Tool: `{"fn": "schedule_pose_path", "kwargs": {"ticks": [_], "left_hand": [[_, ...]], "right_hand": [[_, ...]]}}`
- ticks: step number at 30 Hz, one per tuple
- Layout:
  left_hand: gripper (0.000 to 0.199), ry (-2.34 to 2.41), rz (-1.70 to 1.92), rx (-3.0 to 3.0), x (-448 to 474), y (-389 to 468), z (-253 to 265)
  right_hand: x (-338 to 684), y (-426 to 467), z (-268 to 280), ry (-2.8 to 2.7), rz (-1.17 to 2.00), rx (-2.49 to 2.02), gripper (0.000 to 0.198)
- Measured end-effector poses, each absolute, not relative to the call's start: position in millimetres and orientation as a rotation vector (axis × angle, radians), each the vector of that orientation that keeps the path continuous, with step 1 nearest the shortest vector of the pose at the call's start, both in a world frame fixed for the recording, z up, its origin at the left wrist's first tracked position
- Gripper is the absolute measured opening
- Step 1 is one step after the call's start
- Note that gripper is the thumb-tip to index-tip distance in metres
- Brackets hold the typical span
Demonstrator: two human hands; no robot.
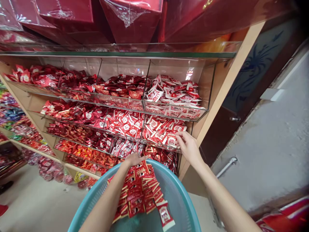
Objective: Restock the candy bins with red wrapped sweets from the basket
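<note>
A turquoise plastic basket [183,196] is in front of me, with many red-and-cream candy packets [137,190] heaped inside. One packet with a white label [165,214] lies apart on the right of the heap. My left hand [134,159] is closed over the basket's far rim, above the packets; most of its fingers are hidden. Reaching to the second shelf row, my right hand [189,146] pinches the edge of a red-and-white candy packet [172,139] at the front of the right compartment. Similar packets [154,124] are piled behind it.
Clear dividers and front lips split the wooden shelf [231,77] into compartments of red packets. Above runs a glass shelf [120,54] carrying large dark red boxes [130,19]. A dark door [217,135] and grey wall [272,148] with a white pipe [227,167] stand right.
</note>
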State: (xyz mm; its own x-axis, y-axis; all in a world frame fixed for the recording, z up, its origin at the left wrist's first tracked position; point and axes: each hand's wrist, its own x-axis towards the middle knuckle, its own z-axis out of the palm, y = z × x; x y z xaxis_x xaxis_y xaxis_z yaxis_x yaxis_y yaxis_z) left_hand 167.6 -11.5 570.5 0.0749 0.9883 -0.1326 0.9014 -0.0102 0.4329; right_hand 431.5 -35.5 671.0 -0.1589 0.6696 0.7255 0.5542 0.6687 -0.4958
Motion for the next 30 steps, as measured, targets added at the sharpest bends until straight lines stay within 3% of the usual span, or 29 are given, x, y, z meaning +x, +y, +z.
{"fn": "schedule_pose_path", "kwargs": {"ticks": [10, 19, 26, 30], "left_hand": [[0.066, 1.852, 0.247, 1.933, 168.4, -13.7, 575.2], [0.064, 1.882, 0.239, 1.905, 168.7, -16.1, 576.3], [0.064, 1.867, 0.212, 1.915, 169.2, -15.9, 576.9], [0.066, 1.879, 0.200, 1.910, 169.5, -13.1, 575.8]], "right_hand": [[433.3, -80.9, 685.6, -1.762, 0.197, -0.924, 0.019], [413.5, -112.9, 599.0, -2.237, 1.102, -1.133, 0.012], [398.6, -115.1, 544.5, -2.200, 1.557, -1.295, 0.014], [384.5, -114.0, 530.9, -2.281, 1.649, -1.388, 0.018]]}}
